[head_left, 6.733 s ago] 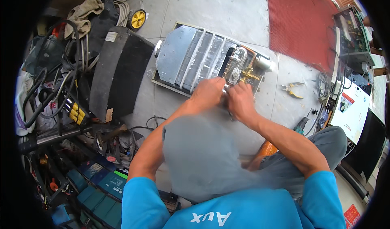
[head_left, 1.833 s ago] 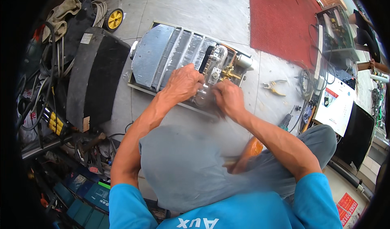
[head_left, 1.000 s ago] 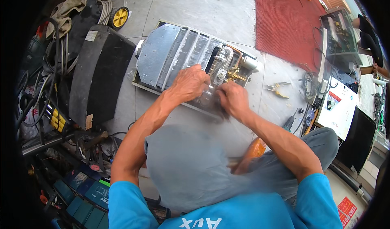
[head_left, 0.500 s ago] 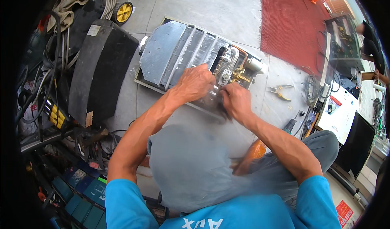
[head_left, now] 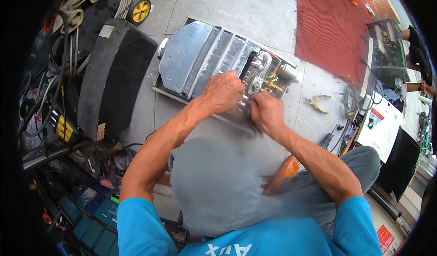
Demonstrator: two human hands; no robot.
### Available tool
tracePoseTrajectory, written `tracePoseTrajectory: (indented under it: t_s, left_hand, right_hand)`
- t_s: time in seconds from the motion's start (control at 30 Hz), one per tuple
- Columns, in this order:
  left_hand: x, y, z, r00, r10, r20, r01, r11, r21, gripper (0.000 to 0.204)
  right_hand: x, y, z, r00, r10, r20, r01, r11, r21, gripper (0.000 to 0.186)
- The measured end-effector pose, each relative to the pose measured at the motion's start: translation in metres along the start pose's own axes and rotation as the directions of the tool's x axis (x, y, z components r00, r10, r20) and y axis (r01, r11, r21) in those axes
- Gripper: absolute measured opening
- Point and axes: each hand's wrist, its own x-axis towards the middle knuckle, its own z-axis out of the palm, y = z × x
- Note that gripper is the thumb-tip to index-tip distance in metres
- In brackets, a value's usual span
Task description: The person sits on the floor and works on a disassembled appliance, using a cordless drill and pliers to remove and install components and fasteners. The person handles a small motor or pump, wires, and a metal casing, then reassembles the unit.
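An opened gas water heater (head_left: 182, 58) lies on its back on the floor, a grey metal hood at its left end. Its right end shows bent pipes, a brass valve (head_left: 275, 85) and a silver cylinder (head_left: 290, 72). My left hand (head_left: 222, 91) rests over the near side of the casing, fingers curled in beside the pipework. Close to its right, my right hand (head_left: 266, 112) is pinched at the near edge below the valve. Whatever the fingers of either hand hold is hidden. Dark blurred strands, perhaps wires, show below the right fingertips.
Pliers (head_left: 317, 102) with yellow handles lie right of the heater. A cordless drill (head_left: 326, 140) is near my right forearm. A black curved cover (head_left: 116, 76) stands at left by a yellow wheel (head_left: 141, 11). A red mat (head_left: 327, 33) covers the far right floor.
Both hands stay at the same spot on the heater, with only slight finger movement. The whole view has shifted a little.
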Motion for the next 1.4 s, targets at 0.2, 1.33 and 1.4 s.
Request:
tracePoseTrajectory:
  t_s: [0.2,1.33,1.4]
  left_hand:
    - [-0.001,0.001,0.002,1.0,-0.03,0.001,0.03,1.0,-0.01,0.005]
    - [0.001,-0.003,0.009,0.999,-0.036,-0.019,0.036,0.999,-0.014,0.007]
    - [0.001,-0.003,0.009,0.999,-0.035,-0.015,0.035,0.999,-0.01,0.008]
  right_hand:
    - [-0.004,-0.005,0.01,0.998,-0.022,-0.066,0.016,0.996,-0.092,0.004]
    - [0.005,-0.011,0.006,0.994,0.101,-0.041,-0.103,0.994,-0.032,0.007]
    - [0.004,-0.011,0.006,0.998,0.063,-0.024,-0.065,0.996,-0.058,0.008]
